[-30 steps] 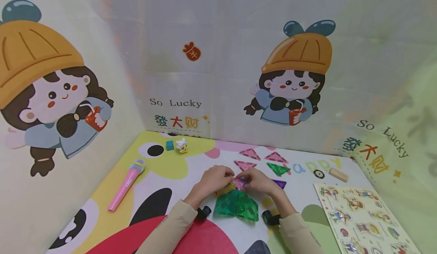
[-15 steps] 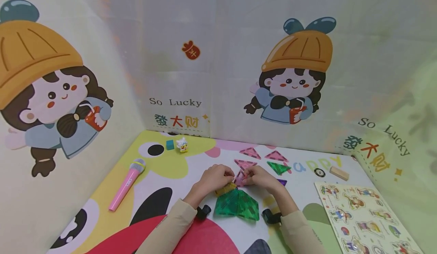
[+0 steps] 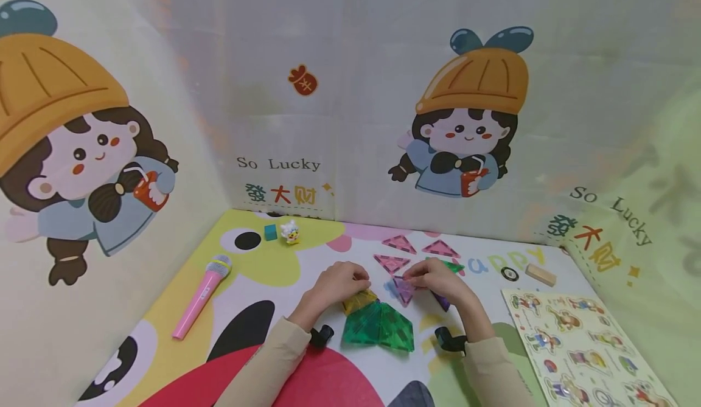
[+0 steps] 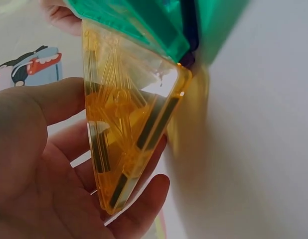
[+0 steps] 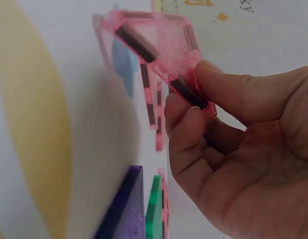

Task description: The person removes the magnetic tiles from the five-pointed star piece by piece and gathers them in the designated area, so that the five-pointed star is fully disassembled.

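Observation:
My left hand (image 3: 341, 282) holds a yellow triangular magnetic tile (image 3: 358, 301), with thumb and fingers at its edges in the left wrist view. That tile (image 4: 119, 114) meets the green magnetic tiles (image 3: 362, 325), which stand together in a tilted shape on the table. Between thumb and fingertips, my right hand (image 3: 442, 282) pinches a pink triangular magnetic tile (image 3: 403, 290) to the right of the green shape, apart from it. In the right wrist view this pink tile (image 5: 164, 40) is raised off the mat. A purple tile (image 3: 440, 301) lies under the right hand.
Several pink triangle tiles (image 3: 392, 263) and a green one (image 3: 453, 266) lie beyond the hands. At left are a pink toy microphone (image 3: 202, 297), a teal cube (image 3: 271, 232) and a small figurine (image 3: 290, 232). At right lie a wooden block (image 3: 541, 275), a black-and-white disc (image 3: 510, 274) and a sticker board (image 3: 583, 349).
My right hand has drawn the pink tile away to the right from the top of the green and yellow shape. My left hand stays at the yellow tile, shifting slightly left.

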`<move>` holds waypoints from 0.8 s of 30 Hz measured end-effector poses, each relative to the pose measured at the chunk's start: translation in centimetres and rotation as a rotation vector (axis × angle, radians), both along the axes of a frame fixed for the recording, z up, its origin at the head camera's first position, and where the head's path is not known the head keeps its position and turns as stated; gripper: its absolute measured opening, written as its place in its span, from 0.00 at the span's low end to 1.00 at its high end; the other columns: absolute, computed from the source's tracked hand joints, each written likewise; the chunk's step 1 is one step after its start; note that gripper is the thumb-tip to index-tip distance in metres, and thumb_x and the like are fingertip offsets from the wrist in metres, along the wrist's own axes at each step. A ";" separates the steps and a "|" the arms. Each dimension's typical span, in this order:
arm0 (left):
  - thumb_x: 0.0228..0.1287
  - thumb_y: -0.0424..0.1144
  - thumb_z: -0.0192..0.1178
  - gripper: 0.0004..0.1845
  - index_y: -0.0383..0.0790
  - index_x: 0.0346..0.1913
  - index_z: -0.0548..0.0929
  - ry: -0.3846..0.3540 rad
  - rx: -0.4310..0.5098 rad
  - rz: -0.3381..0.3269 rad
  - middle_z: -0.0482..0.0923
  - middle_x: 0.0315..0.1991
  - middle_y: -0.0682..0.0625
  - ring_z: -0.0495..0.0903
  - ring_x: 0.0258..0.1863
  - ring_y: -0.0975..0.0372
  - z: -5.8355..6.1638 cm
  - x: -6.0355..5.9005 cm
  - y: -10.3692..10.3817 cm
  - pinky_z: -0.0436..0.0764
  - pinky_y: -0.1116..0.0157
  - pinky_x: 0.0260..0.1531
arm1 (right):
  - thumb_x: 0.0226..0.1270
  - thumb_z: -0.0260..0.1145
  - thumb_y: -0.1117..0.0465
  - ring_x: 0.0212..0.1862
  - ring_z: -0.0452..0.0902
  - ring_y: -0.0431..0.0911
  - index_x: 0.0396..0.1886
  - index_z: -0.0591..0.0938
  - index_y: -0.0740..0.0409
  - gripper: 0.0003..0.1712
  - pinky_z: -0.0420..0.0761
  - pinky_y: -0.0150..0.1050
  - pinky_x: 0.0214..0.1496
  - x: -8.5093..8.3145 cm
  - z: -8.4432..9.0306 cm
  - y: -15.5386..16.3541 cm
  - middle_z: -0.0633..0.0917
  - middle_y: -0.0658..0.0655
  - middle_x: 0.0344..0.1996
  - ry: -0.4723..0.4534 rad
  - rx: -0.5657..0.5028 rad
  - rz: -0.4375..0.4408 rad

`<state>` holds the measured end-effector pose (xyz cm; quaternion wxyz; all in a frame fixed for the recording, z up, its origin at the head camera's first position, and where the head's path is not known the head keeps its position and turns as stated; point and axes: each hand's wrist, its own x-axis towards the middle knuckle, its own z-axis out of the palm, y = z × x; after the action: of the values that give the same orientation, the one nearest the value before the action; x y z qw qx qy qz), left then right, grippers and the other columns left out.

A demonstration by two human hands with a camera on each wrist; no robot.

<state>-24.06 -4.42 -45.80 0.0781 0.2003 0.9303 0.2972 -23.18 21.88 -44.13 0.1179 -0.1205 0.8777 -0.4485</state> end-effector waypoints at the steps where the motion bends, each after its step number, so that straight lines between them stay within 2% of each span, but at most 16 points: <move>1: 0.67 0.51 0.62 0.12 0.51 0.46 0.88 -0.003 0.000 0.002 0.87 0.43 0.56 0.80 0.42 0.63 0.0 0.0 -0.1 0.79 0.57 0.45 | 0.68 0.63 0.67 0.37 0.81 0.43 0.45 0.87 0.67 0.11 0.82 0.37 0.40 0.0 -0.1 0.0 0.88 0.64 0.44 0.011 0.006 0.001; 5: 0.66 0.51 0.62 0.12 0.51 0.44 0.89 -0.014 -0.005 0.016 0.86 0.41 0.56 0.79 0.40 0.63 0.1 -0.1 -0.4 0.78 0.58 0.42 | 0.65 0.65 0.68 0.33 0.78 0.42 0.40 0.89 0.64 0.08 0.80 0.36 0.37 -0.3 -0.9 -0.4 0.88 0.60 0.40 0.040 0.028 -0.034; 8: 0.65 0.52 0.62 0.13 0.49 0.43 0.89 -0.026 -0.012 0.034 0.86 0.40 0.55 0.78 0.38 0.63 0.3 0.0 -0.8 0.78 0.60 0.39 | 0.64 0.67 0.68 0.32 0.76 0.42 0.37 0.88 0.62 0.06 0.78 0.35 0.36 -0.3 -1.4 -0.8 0.87 0.57 0.36 0.059 0.050 -0.094; 12: 0.64 0.55 0.62 0.17 0.46 0.44 0.89 -0.082 -0.026 0.073 0.86 0.38 0.53 0.77 0.37 0.62 0.6 -0.1 -1.5 0.76 0.62 0.36 | 0.62 0.69 0.66 0.32 0.75 0.43 0.35 0.88 0.60 0.03 0.76 0.35 0.37 -0.3 -1.6 -1.1 0.86 0.55 0.32 0.092 0.105 -0.164; 17: 0.62 0.58 0.64 0.22 0.43 0.44 0.90 -0.167 -0.027 0.116 0.83 0.34 0.53 0.75 0.35 0.60 1.0 -0.2 -2.3 0.74 0.63 0.33 | 0.61 0.70 0.65 0.32 0.73 0.44 0.34 0.87 0.60 0.03 0.74 0.37 0.37 -0.3 -1.6 -1.3 0.84 0.54 0.29 0.124 0.189 -0.204; 21: 0.62 0.60 0.64 0.22 0.45 0.41 0.90 -0.197 -0.019 0.113 0.81 0.30 0.53 0.74 0.33 0.60 0.7 -0.5 -2.7 0.70 0.64 0.31 | 0.61 0.70 0.62 0.34 0.73 0.45 0.37 0.87 0.58 0.06 0.74 0.38 0.38 0.0 -0.9 -1.8 0.84 0.53 0.32 0.120 0.201 -0.211; 24: 0.61 0.60 0.64 0.21 0.45 0.38 0.89 -0.214 -0.005 0.115 0.81 0.29 0.53 0.74 0.33 0.60 0.5 -0.8 -2.9 0.70 0.63 0.31 | 0.64 0.69 0.60 0.37 0.75 0.44 0.40 0.87 0.57 0.08 0.76 0.37 0.40 0.4 -0.4 -2.6 0.86 0.52 0.36 0.103 0.169 -0.147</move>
<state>-24.90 -7.35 -45.34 0.1605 0.1137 0.9274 0.3183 -22.81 19.26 -44.49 0.0493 -0.0682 0.9238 -0.3736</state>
